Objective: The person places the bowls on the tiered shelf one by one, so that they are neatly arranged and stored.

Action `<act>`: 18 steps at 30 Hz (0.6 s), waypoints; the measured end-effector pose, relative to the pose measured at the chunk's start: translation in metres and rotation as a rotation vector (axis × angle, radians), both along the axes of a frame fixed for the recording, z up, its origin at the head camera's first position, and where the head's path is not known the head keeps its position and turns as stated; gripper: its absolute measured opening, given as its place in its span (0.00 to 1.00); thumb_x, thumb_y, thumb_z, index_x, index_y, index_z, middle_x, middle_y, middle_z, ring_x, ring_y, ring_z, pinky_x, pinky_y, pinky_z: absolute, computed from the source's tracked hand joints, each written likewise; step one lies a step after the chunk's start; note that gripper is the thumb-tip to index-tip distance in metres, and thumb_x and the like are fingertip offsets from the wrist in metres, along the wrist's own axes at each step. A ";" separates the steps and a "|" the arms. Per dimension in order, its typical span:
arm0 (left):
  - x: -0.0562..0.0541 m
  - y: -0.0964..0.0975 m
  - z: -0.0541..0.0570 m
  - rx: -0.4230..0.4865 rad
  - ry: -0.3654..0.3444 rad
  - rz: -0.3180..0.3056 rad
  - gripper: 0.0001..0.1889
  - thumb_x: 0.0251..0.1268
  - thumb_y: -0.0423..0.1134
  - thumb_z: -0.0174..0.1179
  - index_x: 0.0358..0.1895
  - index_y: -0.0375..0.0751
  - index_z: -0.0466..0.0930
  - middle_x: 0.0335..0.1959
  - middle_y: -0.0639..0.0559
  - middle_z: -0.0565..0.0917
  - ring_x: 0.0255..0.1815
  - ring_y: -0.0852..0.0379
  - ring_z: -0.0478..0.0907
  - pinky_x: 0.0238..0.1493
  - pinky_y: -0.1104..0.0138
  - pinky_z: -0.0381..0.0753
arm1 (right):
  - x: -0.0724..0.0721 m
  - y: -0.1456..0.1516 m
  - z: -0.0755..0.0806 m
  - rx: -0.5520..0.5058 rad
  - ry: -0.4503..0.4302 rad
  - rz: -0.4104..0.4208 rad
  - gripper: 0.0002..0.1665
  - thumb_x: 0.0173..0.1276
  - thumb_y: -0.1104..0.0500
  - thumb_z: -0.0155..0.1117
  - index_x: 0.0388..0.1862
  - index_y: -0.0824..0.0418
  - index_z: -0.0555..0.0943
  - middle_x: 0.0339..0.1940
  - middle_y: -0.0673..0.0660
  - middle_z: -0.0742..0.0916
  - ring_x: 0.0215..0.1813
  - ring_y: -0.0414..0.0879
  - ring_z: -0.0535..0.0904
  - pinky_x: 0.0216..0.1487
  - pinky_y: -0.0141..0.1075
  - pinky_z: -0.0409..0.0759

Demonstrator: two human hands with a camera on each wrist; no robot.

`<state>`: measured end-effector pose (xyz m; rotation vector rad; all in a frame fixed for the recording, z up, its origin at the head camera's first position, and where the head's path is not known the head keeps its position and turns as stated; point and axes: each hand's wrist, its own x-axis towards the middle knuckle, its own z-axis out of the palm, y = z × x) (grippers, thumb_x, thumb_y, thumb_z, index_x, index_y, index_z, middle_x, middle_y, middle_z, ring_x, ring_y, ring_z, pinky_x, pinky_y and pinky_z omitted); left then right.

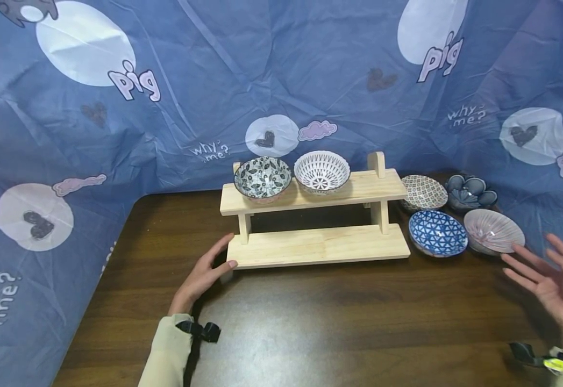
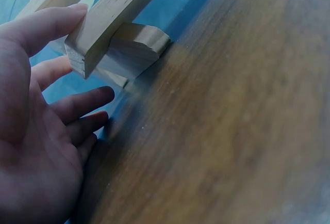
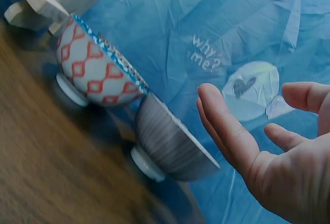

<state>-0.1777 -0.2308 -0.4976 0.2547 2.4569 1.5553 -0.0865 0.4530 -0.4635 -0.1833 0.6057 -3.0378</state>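
Observation:
My left hand (image 1: 205, 277) holds the left end of a two-tier wooden shelf (image 1: 317, 247), thumb at the front corner and index finger at the back. The left wrist view shows thumb and index finger touching the board's end (image 2: 82, 53), the other fingers free. On the upper tier stand a bowl with dark leaf patterns (image 1: 263, 178) and a white bowl with black patterns (image 1: 322, 171). My right hand (image 1: 559, 290) hovers with fingers spread near a pale striped bowl (image 1: 494, 231), apart from it in the right wrist view and holding nothing.
Right of the shelf sit a blue-and-white triangle-patterned bowl (image 1: 437, 233), a bowl with a small lattice pattern (image 1: 423, 192) and a dark blue petal-shaped bowl (image 1: 471, 192). A blue printed cloth (image 1: 271, 70) hangs behind and beside the brown wooden table (image 1: 339, 322).

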 end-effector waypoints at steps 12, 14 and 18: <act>0.000 -0.002 0.000 -0.003 0.004 0.006 0.37 0.70 0.47 0.61 0.79 0.50 0.56 0.82 0.44 0.56 0.82 0.38 0.51 0.78 0.34 0.43 | 0.008 0.018 -0.021 -0.138 -0.043 0.065 0.24 0.83 0.61 0.25 0.59 0.58 0.72 0.52 0.83 0.81 0.54 0.85 0.77 0.52 0.75 0.75; 0.000 -0.002 0.000 -0.001 0.004 0.005 0.37 0.70 0.47 0.61 0.79 0.51 0.56 0.82 0.44 0.56 0.82 0.39 0.51 0.78 0.35 0.43 | 0.008 0.020 -0.025 -0.124 -0.073 0.066 0.23 0.83 0.61 0.26 0.57 0.57 0.73 0.51 0.82 0.82 0.53 0.84 0.78 0.52 0.74 0.76; 0.000 -0.002 0.000 0.006 0.004 0.002 0.37 0.70 0.47 0.61 0.79 0.51 0.57 0.82 0.45 0.57 0.82 0.39 0.52 0.78 0.35 0.44 | 0.007 0.024 -0.033 -0.060 -0.154 0.027 0.21 0.84 0.61 0.30 0.55 0.53 0.75 0.47 0.79 0.85 0.49 0.81 0.82 0.48 0.72 0.79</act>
